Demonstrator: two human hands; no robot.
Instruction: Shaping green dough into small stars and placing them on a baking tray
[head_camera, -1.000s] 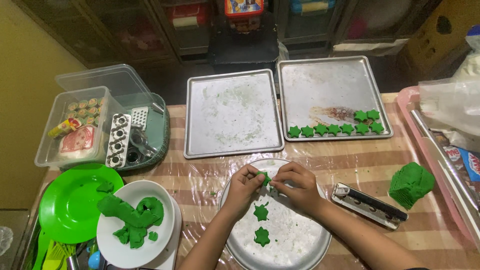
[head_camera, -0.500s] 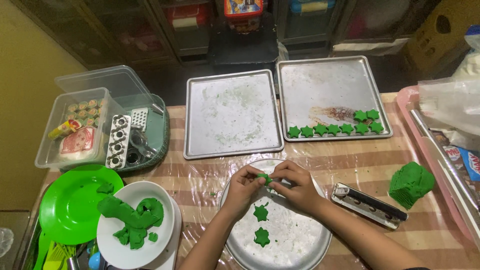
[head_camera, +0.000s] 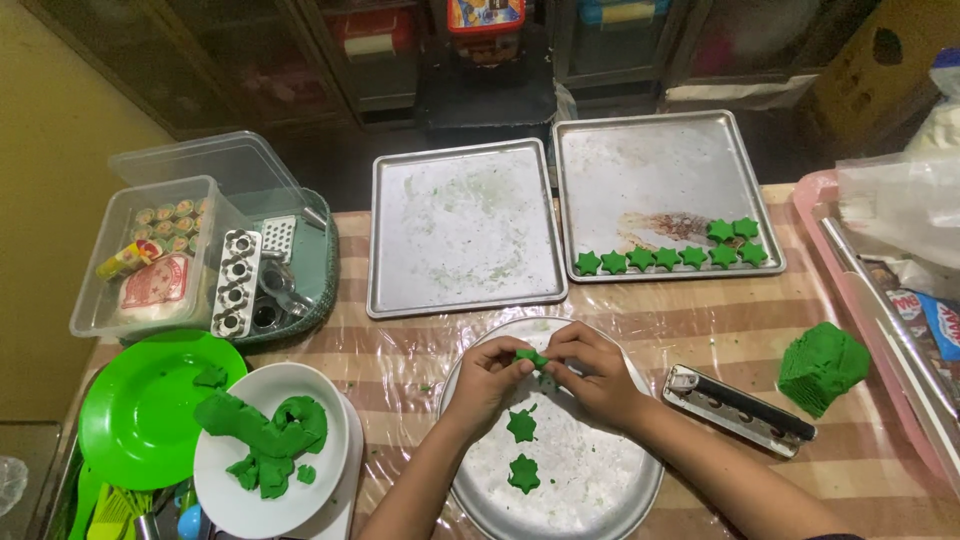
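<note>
Fingertips of both hands are meeting on a small green dough piece (head_camera: 531, 356), pinching it between them: the left hand (head_camera: 487, 378) is closing on it from one side and the right hand (head_camera: 590, 372) from the other, so each hand is curled nearly closed around that one bit of dough. The piece is hanging just above the floured round metal pan (head_camera: 625, 490), near its far rim.

Directly below the pinch, closer to the person, two green star cutouts are lying on the pan: a first star (head_camera: 520, 426) just under the hands and a second star (head_camera: 523, 473) a little further toward the body.

Beside the right hand, a long metal cutter tool (head_camera: 738, 410) is lying slantwise on the plastic-covered table, and beyond it, well apart, a green dough block (head_camera: 822, 366) is sitting. Off past the left hand, a white plate (head_camera: 330, 470) is carrying dough scraps (head_camera: 262, 432), and a green plate (head_camera: 140, 420) is touching its outer side.

Across the table from the grip, two rectangular baking trays are lying side by side: a bare tray (head_camera: 465, 228) and a tray with stars (head_camera: 650, 170), where a row of baked-shape stars (head_camera: 668, 256) is sitting along its near edge. Further out past the left hand, a clear plastic box (head_camera: 160, 255) is holding small items.
</note>
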